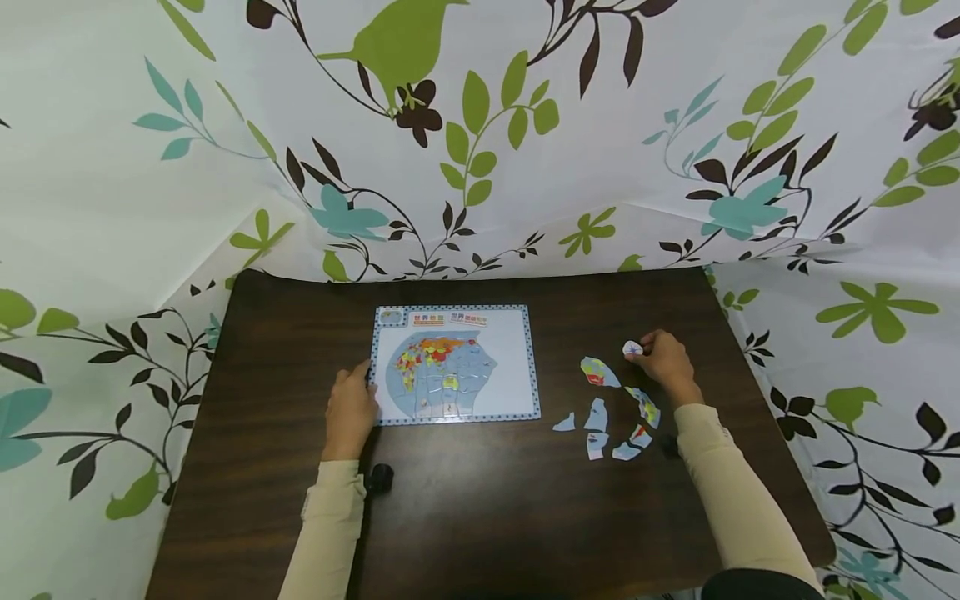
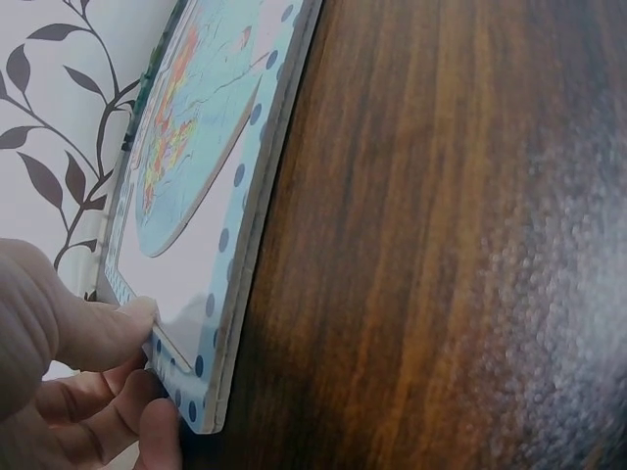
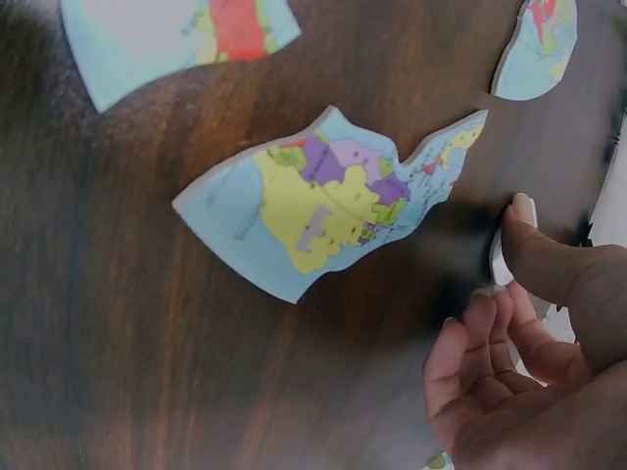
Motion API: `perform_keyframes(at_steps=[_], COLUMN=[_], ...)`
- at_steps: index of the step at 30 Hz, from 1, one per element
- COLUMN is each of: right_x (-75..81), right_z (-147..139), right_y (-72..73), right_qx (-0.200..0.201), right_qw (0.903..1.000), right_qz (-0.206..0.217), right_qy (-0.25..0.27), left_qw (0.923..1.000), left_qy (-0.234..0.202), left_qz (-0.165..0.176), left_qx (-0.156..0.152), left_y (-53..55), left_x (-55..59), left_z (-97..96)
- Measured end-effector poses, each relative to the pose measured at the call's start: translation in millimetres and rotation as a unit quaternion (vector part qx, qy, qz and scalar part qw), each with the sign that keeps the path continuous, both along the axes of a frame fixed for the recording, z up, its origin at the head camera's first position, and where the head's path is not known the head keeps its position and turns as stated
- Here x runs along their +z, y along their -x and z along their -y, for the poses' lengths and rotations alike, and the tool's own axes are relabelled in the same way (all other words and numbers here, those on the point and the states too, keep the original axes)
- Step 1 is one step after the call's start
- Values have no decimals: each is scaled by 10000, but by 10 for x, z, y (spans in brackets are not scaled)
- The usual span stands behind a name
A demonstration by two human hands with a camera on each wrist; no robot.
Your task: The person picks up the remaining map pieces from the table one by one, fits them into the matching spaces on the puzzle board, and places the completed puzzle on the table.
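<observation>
A world map puzzle board [image 1: 510,358] with a dotted blue border lies on the table, its map partly filled at the left. My left hand [image 1: 351,412] grips the board's left edge; in the left wrist view the thumb [image 2: 108,333] presses on top and the fingers curl at the edge. Out to the right, my right hand [image 1: 670,362] pinches a small whitish puzzle piece [image 1: 632,348] with a blue mark. Below that hand lies a yellow-and-purple map piece [image 3: 323,201]. A piece with red on it [image 1: 597,372] lies to its left.
Several loose pieces lie right of the board, among them a small blue one [image 1: 565,422] and a pale blue one [image 1: 597,445]. The dark wooden table [image 1: 480,517] meets a leaf-patterned cloth [image 1: 510,233] at the back and sides.
</observation>
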State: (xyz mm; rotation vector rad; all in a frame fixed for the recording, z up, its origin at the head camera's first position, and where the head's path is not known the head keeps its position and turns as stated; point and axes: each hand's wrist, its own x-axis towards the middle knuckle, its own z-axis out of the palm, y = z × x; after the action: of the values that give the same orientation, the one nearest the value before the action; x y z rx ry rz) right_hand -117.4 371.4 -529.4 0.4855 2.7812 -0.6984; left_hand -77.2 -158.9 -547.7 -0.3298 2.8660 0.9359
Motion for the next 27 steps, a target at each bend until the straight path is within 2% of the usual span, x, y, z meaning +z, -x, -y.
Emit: perform_keyframes(at_steps=[4, 9, 14, 21, 27], right_x=[-23, -42, -28, 26, 42], right_z=[-3, 73, 307, 826, 1288], right_y=[30, 96, 240, 511, 714], right_qx=[84, 139, -55, -184, 33], right_qw=[9998, 9966, 9900, 9814, 9766], right_qz=[-150, -763, -1198, -1028, -723], right_qy=[98, 265, 737, 1613, 2025], left_qw=[10000, 10000, 10000, 9999, 9999], left_qy=[-25, -47, -81, -151, -88], left_qz=[15, 74, 55, -5, -37], left_qx=[4, 19, 2, -27, -59], left_y=[-2, -1, 2, 9, 20], left_x=[15, 39, 45, 31, 4], left_z=[4, -2, -3, 9, 6])
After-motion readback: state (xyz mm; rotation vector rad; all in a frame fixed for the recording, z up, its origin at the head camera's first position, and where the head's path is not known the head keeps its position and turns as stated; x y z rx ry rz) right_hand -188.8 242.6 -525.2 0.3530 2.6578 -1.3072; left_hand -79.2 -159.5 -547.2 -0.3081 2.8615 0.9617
